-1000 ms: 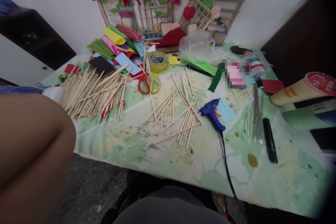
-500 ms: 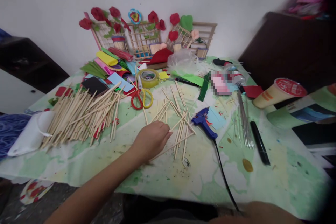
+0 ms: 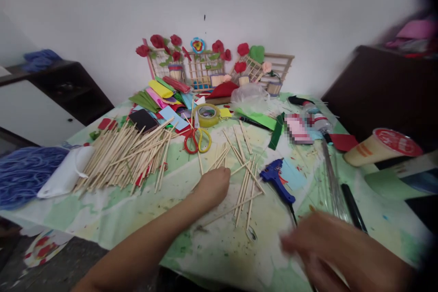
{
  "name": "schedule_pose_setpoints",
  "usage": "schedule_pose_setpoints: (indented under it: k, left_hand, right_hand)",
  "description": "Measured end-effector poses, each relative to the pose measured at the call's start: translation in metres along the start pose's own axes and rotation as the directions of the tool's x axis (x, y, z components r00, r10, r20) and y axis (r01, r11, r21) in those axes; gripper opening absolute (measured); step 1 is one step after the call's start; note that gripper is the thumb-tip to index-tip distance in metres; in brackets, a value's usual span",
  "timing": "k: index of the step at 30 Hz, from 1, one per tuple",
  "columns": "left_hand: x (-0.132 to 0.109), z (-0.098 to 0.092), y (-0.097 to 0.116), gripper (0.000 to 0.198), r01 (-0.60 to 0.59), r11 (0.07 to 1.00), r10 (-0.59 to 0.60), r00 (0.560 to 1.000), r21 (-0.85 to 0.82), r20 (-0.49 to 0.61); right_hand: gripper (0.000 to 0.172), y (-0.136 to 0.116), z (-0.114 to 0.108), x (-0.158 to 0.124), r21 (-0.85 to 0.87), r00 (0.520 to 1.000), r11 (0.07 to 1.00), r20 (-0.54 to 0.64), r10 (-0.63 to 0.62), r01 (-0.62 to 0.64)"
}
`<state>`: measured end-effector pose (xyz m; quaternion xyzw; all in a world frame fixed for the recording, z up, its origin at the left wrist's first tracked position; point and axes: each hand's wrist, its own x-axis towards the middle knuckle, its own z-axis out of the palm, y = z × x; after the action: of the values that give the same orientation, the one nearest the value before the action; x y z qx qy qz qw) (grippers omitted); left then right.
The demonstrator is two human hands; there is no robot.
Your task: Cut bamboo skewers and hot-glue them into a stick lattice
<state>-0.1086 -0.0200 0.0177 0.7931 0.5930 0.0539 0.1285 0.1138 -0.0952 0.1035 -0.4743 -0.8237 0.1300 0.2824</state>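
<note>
My left hand (image 3: 215,187) is closed low over the middle of the table, knuckles up. A thin wooden stick (image 3: 240,168) comes out of the fist on its right side; the fingertips are hidden. Several loose sticks (image 3: 243,191) lie crossed just right of this hand. My right hand (image 3: 328,246) is at the lower right, smeared by motion, so its fingers do not show clearly. Nearest to it are a blue hot glue gun (image 3: 278,181) lying on its side with a black cord and a black marker (image 3: 353,208).
A big heap of sticks (image 3: 126,155) covers the left side, beside a white glue bottle (image 3: 66,171) and blue yarn (image 3: 30,175). Scissors (image 3: 198,139), yellow tape (image 3: 207,115) and coloured paper (image 3: 160,89) lie behind. Stick lattices with paper flowers (image 3: 201,66) lean on the wall. A drink cup (image 3: 379,148) stands right.
My right hand has come up over the table's right front from the bottom edge. The view has shifted, moving the scene down and right. My left hand stays closed among the sticks.
</note>
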Motion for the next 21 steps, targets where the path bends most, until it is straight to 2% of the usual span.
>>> schedule_pose_setpoints:
  k: [2, 4, 5, 7, 9, 10, 12, 13, 14, 16, 18, 19, 21]
  left_hand:
    - [-0.001, -0.005, -0.005, 0.02, 0.012, 0.986, -0.024, 0.997, -0.165, -0.073]
    - [-0.001, -0.008, -0.008, 0.02, 0.006, 0.897, -0.057, 0.993, -0.441, -0.103]
    - [0.0, -0.008, -0.009, 0.02, 0.024, 0.801, -0.087, 0.993, -0.599, -0.077]
    - [0.001, -0.006, -0.007, 0.018, 0.115, 0.515, -0.153, 0.987, -0.849, 0.041]
    - [0.003, -0.002, -0.005, 0.019, 0.187, 0.251, -0.183, 0.973, -0.95, 0.144]
    - [0.003, 0.0, -0.004, 0.02, 0.194, 0.173, -0.185, 0.969, -0.966, 0.162]
    - [0.004, 0.002, -0.004, 0.022, 0.183, 0.13, -0.184, 0.97, -0.975, 0.157]
    - [0.005, 0.001, -0.005, 0.022, 0.173, 0.166, -0.19, 0.972, -0.971, 0.141]
    - [0.004, 0.0, -0.007, 0.022, 0.152, 0.247, -0.194, 0.975, -0.957, 0.104]
    - [0.004, -0.006, -0.015, 0.02, 0.07, 0.54, -0.182, 0.983, -0.839, -0.036]
    - [0.003, -0.014, -0.026, 0.019, 0.009, 0.85, -0.128, 0.973, -0.526, -0.191]
    - [0.002, -0.019, -0.033, 0.02, 0.028, 0.94, -0.114, 0.965, -0.341, -0.236]
    - [0.002, -0.029, -0.049, 0.024, 0.09, 0.992, -0.108, 0.966, -0.089, -0.234]
  right_hand:
    - [0.023, 0.008, 0.013, 0.021, -0.119, 0.994, 0.991, 0.083, 0.072, -0.062]
    - [0.021, 0.017, 0.03, 0.037, -0.323, 0.953, 0.932, 0.193, 0.233, -0.163]
    - [0.02, 0.022, 0.039, 0.043, -0.414, 0.921, 0.889, 0.234, 0.312, -0.197]
    - [0.02, 0.033, 0.055, 0.048, -0.513, 0.87, 0.832, 0.287, 0.4, -0.213]
    - [0.019, 0.041, 0.066, 0.049, -0.549, 0.842, 0.809, 0.318, 0.435, -0.211]
    - [0.019, 0.044, 0.07, 0.048, -0.553, 0.836, 0.807, 0.328, 0.441, -0.209]
    - [0.018, 0.049, 0.075, 0.047, -0.549, 0.831, 0.81, 0.34, 0.44, -0.205]
    - [0.018, 0.051, 0.076, 0.047, -0.546, 0.831, 0.812, 0.342, 0.439, -0.204]
    - [0.018, 0.052, 0.076, 0.048, -0.545, 0.832, 0.814, 0.342, 0.436, -0.202]
    - [0.019, 0.051, 0.074, 0.049, -0.543, 0.838, 0.816, 0.338, 0.428, -0.198]
    - [0.021, 0.049, 0.068, 0.05, -0.546, 0.847, 0.814, 0.323, 0.422, -0.197]
    - [0.022, 0.048, 0.063, 0.05, -0.548, 0.859, 0.813, 0.302, 0.413, -0.198]
    - [0.024, 0.045, 0.048, 0.052, -0.549, 0.897, 0.811, 0.228, 0.378, -0.202]
